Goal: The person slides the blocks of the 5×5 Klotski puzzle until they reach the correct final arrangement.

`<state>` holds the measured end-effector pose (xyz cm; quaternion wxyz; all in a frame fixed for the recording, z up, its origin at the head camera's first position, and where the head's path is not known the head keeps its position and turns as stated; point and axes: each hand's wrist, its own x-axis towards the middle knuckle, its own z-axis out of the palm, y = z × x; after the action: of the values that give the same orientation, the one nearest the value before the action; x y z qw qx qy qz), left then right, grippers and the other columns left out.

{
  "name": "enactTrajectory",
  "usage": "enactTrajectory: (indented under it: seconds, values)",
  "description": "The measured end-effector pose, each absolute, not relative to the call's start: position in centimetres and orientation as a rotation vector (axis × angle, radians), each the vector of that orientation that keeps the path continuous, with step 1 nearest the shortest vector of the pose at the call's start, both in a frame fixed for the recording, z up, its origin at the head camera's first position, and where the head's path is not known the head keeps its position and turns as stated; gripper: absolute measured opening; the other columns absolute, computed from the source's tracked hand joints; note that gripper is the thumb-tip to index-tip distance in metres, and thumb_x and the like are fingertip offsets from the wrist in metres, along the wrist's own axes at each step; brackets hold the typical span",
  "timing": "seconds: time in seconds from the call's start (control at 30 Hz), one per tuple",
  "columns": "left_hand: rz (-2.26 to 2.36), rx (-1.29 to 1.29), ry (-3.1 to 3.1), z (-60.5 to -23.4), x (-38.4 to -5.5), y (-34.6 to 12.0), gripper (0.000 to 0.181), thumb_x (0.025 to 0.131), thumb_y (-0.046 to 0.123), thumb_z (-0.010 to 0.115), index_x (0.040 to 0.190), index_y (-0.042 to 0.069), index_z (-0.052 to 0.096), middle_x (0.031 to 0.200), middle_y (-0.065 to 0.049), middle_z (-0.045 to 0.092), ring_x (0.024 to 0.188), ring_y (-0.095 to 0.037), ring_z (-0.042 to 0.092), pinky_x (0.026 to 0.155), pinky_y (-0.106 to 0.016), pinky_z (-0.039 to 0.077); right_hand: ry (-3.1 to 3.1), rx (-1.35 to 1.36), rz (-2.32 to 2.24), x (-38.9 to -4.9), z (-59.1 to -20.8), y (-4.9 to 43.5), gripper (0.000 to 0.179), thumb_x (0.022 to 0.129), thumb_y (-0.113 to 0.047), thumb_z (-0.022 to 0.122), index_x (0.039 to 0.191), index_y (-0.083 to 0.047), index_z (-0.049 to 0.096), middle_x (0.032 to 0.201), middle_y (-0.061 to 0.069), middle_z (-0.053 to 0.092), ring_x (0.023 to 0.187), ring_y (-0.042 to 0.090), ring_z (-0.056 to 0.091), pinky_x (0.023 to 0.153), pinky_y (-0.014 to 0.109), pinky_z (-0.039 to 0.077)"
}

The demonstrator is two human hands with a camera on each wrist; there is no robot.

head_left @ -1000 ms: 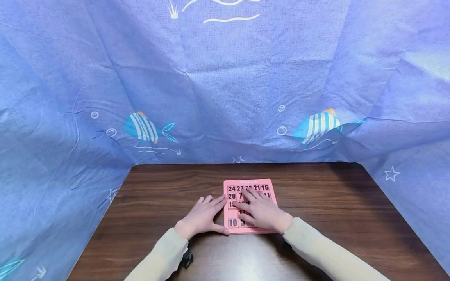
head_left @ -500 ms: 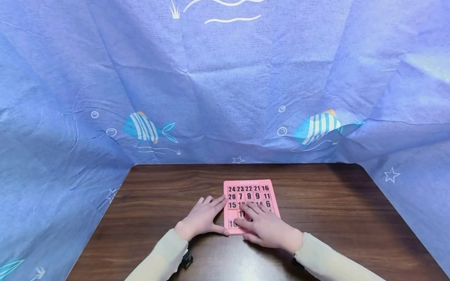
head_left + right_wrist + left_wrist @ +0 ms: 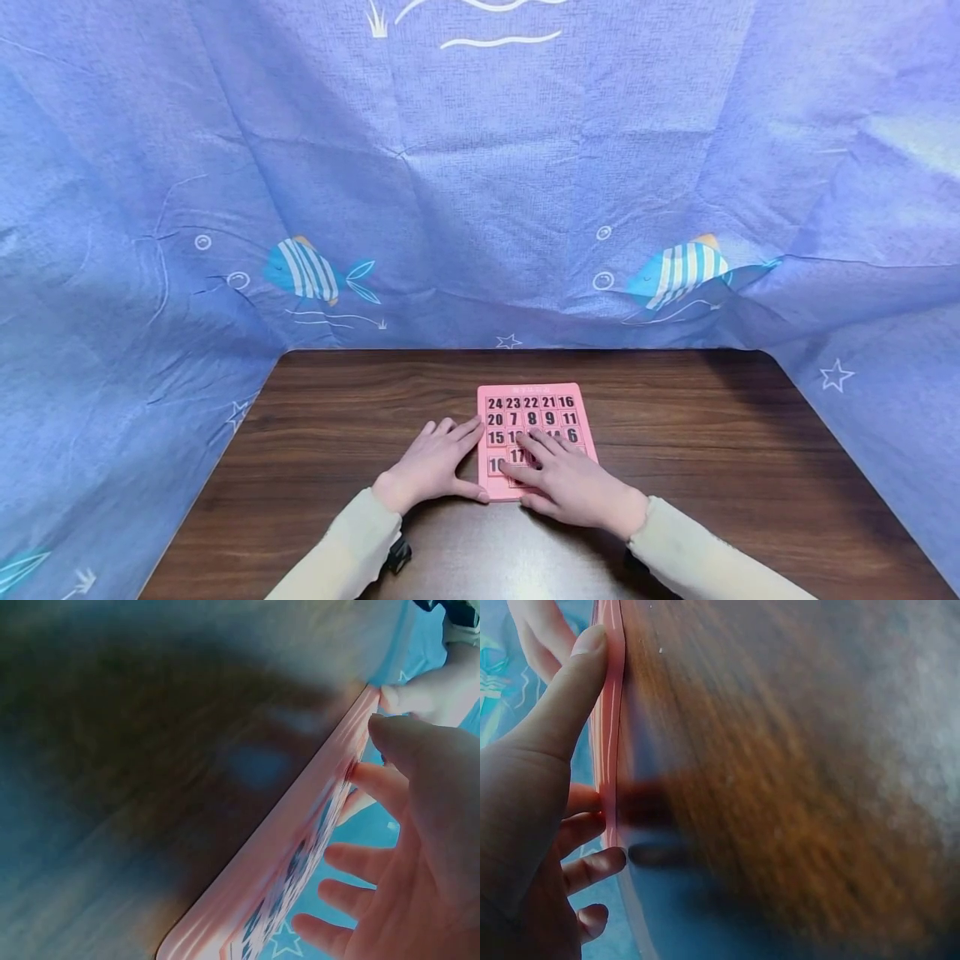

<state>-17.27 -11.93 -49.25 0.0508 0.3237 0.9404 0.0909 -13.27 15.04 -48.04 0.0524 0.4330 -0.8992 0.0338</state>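
1) Pink number board [image 3: 532, 389], one; lying flat near the middle of a dark wooden table [image 3: 690, 433], between left hand [image 3: 429, 463] and right hand [image 3: 576, 489]; pale lettering along far rim, too small to read

2) Numbered tiles [image 3: 531, 419], black figures on pink, set in rows within the board; far row 24, 23, 22, 21, 16; second row 20, 7, 8, 9, 11; third row from 15 at left to 6 at right, middle part partly covered by fingers; nearer rows largely hidden

3) Tile 10 [image 3: 495, 465], at left side of the board; slightly nearer than adjacent tile 17 [image 3: 517, 456] and out of line with it; bare pink strips on its far and near sides

4) Left hand: spread, thumb well apart from fingers; thumb at near left corner of the board, fingertips along its left edge

5) Right hand: spread, palm down over the near right part of the board; index fingertip on tile 10, thumb at near edge, other fingers above the tiles; contact of these, cannot tell

6) Pale sleeves [image 3: 352, 533], one pair; black device [image 3: 400, 553] below left cuff

7) Blue cloth backdrop [image 3: 480, 183], behind and beside the table; printed with striped fish [image 3: 303, 271] and white stars
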Motion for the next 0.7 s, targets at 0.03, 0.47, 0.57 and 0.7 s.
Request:
enactTrajectory:
  seconds: [0.03, 0.47, 0.57, 0.7]
  values:
    - [0.275, 0.985, 2.861, -49.2, -17.3, -11.9, 0.109, 0.077, 0.076, 0.074, 0.159, 0.011, 0.044, 0.165, -0.004, 0.041, 0.134, -0.027, 0.047, 0.112, -0.056, 0.037, -2.749, 1.305, 0.106, -13.5, -48.1, 15.0, 0.046, 0.104, -0.043, 0.059, 0.147, -0.027, 0.062, 0.154, 0.021, 0.051, 0.141, 0.043, 0.048, 0.108, 0.064, 0.042]
    - [0.272, 0.991, 2.866, -49.1, -17.2, -11.8, 0.109, 0.077, 0.074, 0.075, 0.159, 0.010, 0.045, 0.164, -0.004, 0.042, 0.135, -0.028, 0.046, 0.113, -0.057, 0.035, -2.747, 1.272, 0.196, -14.1, -48.2, 15.4, 0.049, 0.103, -0.042, 0.061, 0.146, -0.020, 0.063, 0.152, 0.025, 0.050, 0.138, 0.047, 0.048, 0.104, 0.066, 0.043]
    - [0.271, 0.998, 2.871, -49.1, -17.2, -11.8, 0.109, 0.076, 0.074, 0.076, 0.159, 0.010, 0.045, 0.164, -0.005, 0.043, 0.134, -0.027, 0.047, 0.112, -0.056, 0.037, -2.750, 1.268, 0.167, -13.4, -47.9, 15.9, 0.050, 0.102, -0.040, 0.063, 0.147, -0.020, 0.062, 0.153, 0.025, 0.051, 0.140, 0.044, 0.049, 0.107, 0.063, 0.042]
    - [0.276, 1.002, 2.875, -49.0, -17.1, -11.8, 0.109, 0.076, 0.074, 0.076, 0.159, 0.010, 0.045, 0.164, -0.005, 0.043, 0.132, -0.026, 0.048, 0.111, -0.055, 0.038, -2.707, 1.285, 0.110, -12.4, -47.7, 16.8, 0.049, 0.100, -0.040, 0.066, 0.145, -0.021, 0.064, 0.151, 0.024, 0.053, 0.138, 0.042, 0.051, 0.108, 0.061, 0.043]
